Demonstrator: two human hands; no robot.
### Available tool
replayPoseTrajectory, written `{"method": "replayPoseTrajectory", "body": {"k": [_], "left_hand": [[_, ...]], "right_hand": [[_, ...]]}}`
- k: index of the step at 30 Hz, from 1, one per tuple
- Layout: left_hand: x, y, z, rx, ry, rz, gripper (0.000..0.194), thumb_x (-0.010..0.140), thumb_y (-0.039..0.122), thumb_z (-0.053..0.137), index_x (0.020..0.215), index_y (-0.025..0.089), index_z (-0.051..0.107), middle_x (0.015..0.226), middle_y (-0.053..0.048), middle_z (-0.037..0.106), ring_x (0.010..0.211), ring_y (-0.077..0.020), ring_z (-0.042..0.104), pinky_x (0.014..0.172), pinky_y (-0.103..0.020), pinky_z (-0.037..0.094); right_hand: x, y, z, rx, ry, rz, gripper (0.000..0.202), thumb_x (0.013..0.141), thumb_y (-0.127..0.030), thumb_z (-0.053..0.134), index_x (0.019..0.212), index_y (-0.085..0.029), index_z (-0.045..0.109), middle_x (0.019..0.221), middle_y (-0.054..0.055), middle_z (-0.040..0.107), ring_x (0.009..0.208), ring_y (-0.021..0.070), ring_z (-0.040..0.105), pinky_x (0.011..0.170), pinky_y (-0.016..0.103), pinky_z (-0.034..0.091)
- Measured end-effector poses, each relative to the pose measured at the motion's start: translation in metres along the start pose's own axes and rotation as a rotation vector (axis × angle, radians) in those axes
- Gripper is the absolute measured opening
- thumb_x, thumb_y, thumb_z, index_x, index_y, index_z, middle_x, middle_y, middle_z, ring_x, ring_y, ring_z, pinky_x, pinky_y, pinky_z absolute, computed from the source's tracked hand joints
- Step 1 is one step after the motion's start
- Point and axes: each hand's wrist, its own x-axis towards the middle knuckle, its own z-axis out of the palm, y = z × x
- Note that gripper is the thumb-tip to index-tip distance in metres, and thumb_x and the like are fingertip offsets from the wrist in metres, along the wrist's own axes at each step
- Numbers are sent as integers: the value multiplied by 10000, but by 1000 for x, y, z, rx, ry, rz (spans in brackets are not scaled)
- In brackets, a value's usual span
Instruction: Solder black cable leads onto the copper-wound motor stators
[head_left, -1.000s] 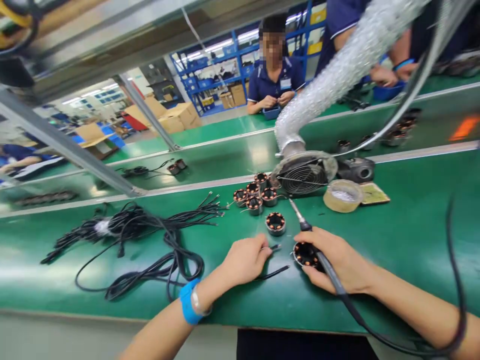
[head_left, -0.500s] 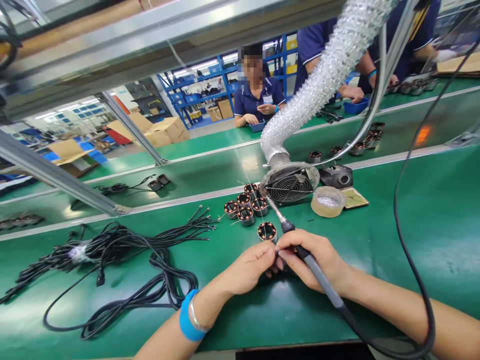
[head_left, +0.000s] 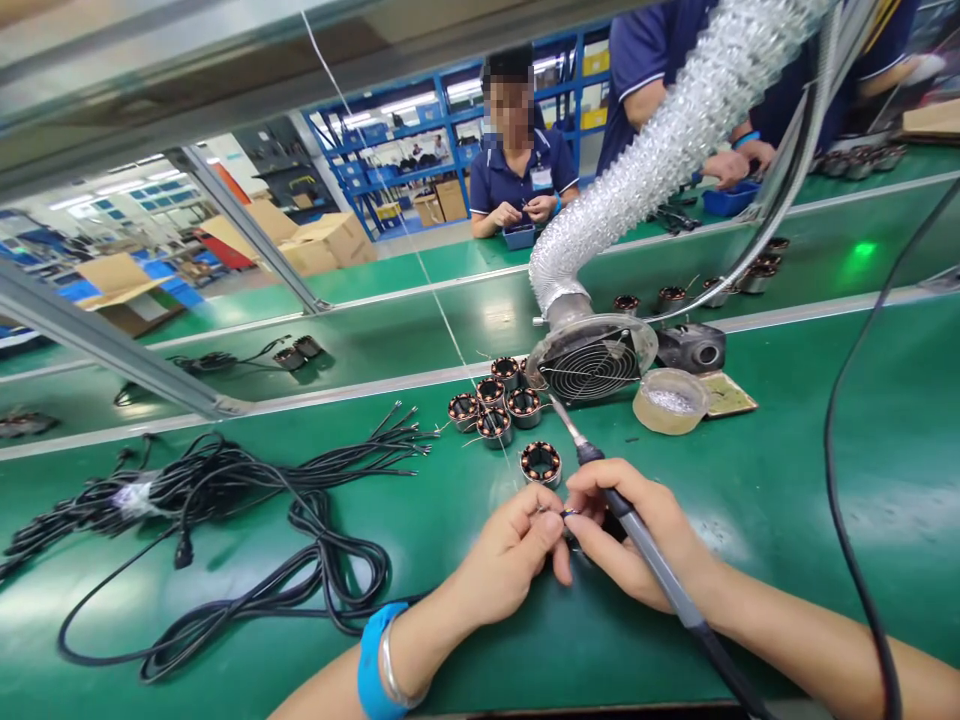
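My right hand is wrapped round a soldering iron, its metal tip pointing up and left toward the fume fan. Thumb and forefinger of that hand also meet at small coloured wire ends. My left hand is closed in a pinch on the same wire ends, right against the right fingertips. A thin solder wire runs down from above toward my left hand. Just beyond the fingers stands one motor stator with copper windings. Behind it several more stators sit grouped together.
Black cables lie bundled and looped on the left. A round fume fan with a silver duct stands ahead, beside a tub and a sponge tray. Co-workers sit across the line. The iron's cord hangs at right.
The view has shifted slightly. My fingertips have parted a little, so coloured wire ends show between them. The soldering iron stays in my right hand. The co-worker opposite has brought both hands together.
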Motion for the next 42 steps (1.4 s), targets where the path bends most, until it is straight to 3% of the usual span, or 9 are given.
{"method": "replayPoseTrajectory", "body": {"k": [4,11,16,21,26,31,35,38,42], "left_hand": [[0,-4,7,-92,75,18,350,921,525,553,931,193,447,582,44,602,445,-64,297,485,-211,208],[1,10,11,-87,132,-25,411,856,566,619,867,192,449,561,41,607,441,-63,327,479,-201,232],[5,18,12,-3,41,-132,538,852,679,493,706,163,526,535,-27,614,449,-89,363,469,-232,246],[3,17,11,53,126,-57,466,868,621,544,782,163,533,570,25,545,496,-83,339,519,-225,268],[-1,15,15,98,147,28,404,907,565,530,803,178,484,585,43,490,562,-98,395,600,-233,322],[0,16,14,91,259,28,429,879,603,534,795,190,454,595,71,368,554,-97,317,552,-235,273],[-2,19,7,308,213,34,338,939,493,482,801,186,459,679,49,387,628,-111,339,592,-248,294],[-7,23,5,537,134,1,248,964,380,454,817,183,482,711,35,448,646,-118,384,613,-258,313],[-12,25,10,697,68,-16,154,952,281,443,965,169,548,812,-4,576,700,-142,483,647,-273,346]], "right_hand": [[-3,-2,2,7,33,91,221,831,-165,602,1028,-245,541,742,-38,645,588,92,617,539,174,534],[-3,-3,2,31,21,126,248,829,-176,618,1055,-241,539,772,-30,648,593,90,619,546,174,541],[-4,-3,1,53,14,99,234,858,-127,563,1056,-245,521,784,-34,658,615,84,623,555,164,529],[-6,-4,-2,46,5,82,329,794,-98,562,1087,-242,518,814,-31,632,633,87,614,585,181,538],[-6,-4,-1,1,24,71,291,837,-115,574,1081,-260,510,769,-58,626,603,62,594,581,141,521],[-12,-4,5,-70,20,-11,278,839,-97,563,1066,-249,512,750,-57,618,585,68,593,566,150,509],[-11,-3,1,-173,28,-200,255,829,-96,565,1050,-222,546,778,-20,593,631,109,575,588,222,507],[-4,-1,-5,-212,28,-155,282,837,-124,609,1101,-211,560,867,10,631,672,124,589,638,253,525],[2,1,-3,-86,-109,-116,256,878,-84,586,1085,-236,578,937,-1,686,794,122,659,751,234,545]]}}
